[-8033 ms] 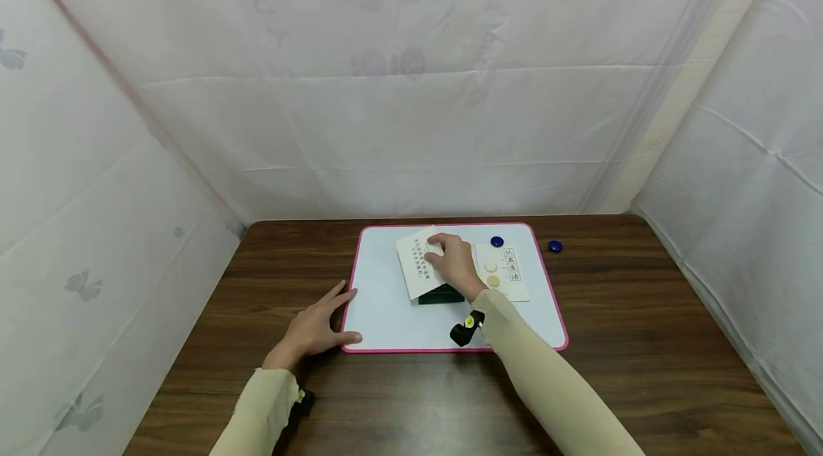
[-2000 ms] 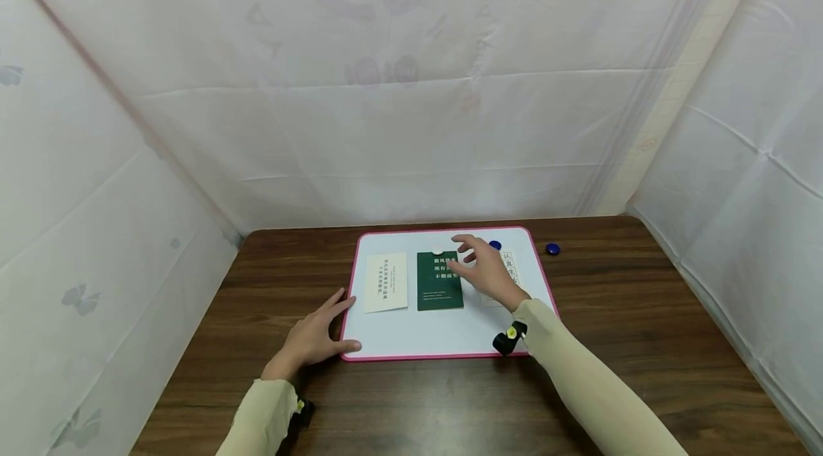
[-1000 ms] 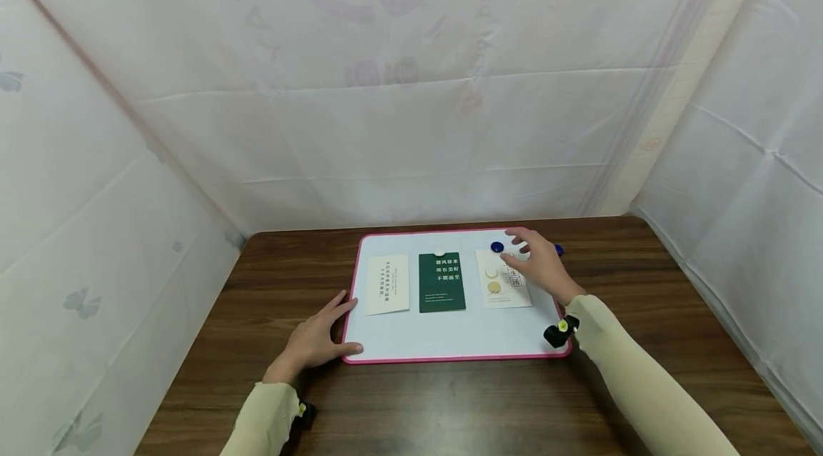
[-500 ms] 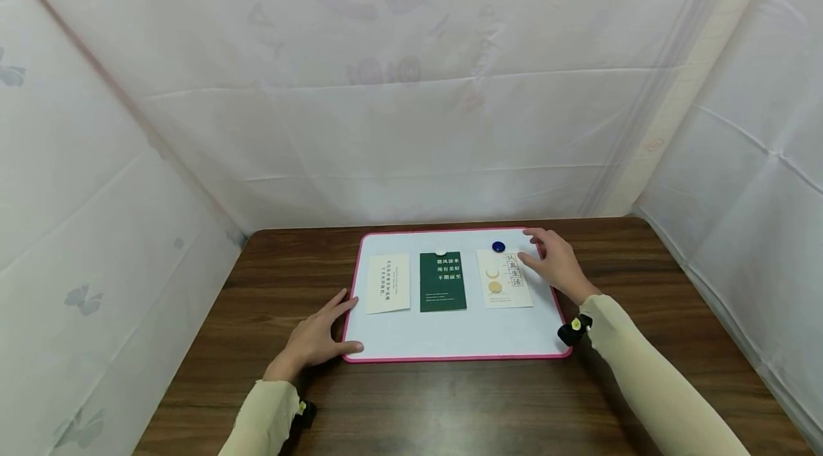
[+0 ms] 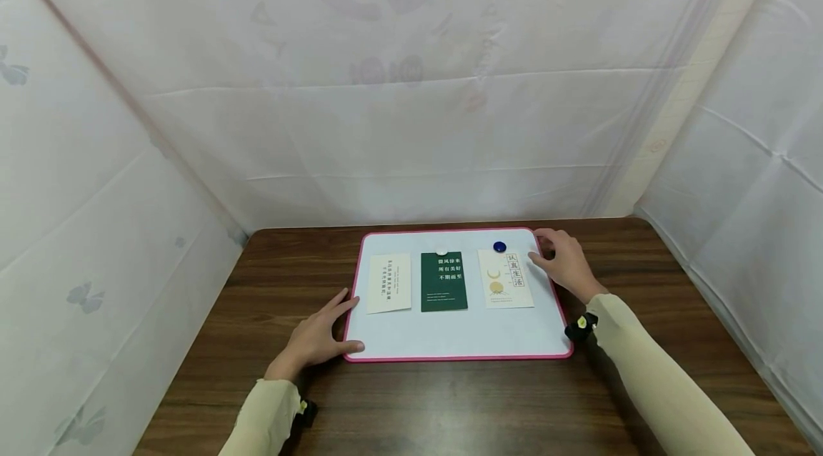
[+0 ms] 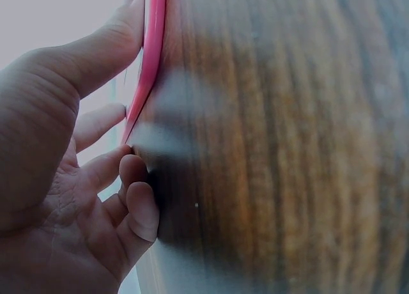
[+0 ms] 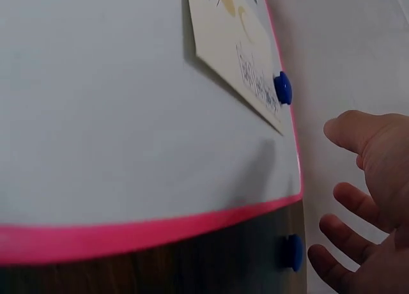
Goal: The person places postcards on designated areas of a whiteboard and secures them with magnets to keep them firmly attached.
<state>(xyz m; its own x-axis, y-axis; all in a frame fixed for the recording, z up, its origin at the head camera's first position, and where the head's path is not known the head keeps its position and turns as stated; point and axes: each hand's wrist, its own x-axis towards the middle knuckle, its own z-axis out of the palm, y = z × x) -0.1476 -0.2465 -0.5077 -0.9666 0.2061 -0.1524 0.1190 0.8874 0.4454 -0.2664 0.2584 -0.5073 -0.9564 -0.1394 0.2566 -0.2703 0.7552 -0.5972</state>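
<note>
A whiteboard point(image 5: 450, 338) with a pink rim lies on the table and bears three cards in a row. At left is a white card point(image 5: 388, 284), in the middle a green card point(image 5: 444, 291), at right a cream card point(image 5: 504, 277) with a yellow print. A white magnet point(image 5: 441, 251) sits at the green card's top edge, a blue magnet point(image 5: 499, 246) at the cream card's. My left hand point(image 5: 313, 338) touches the board's left rim with spread fingers. Beyond the right rim, my right hand point(image 5: 566, 264) hovers with loosely bent fingers near another blue magnet point(image 7: 294, 252).
The brown wooden table point(image 5: 411, 406) extends around the board. White patterned sheets point(image 5: 386, 120) hang behind it and at both sides. In the head view, my right hand hides the second blue magnet.
The white card, earlier in my right hand over the green one, now lies at the board's left. My right hand has released it and moved right past the cream card. My left hand stayed.
</note>
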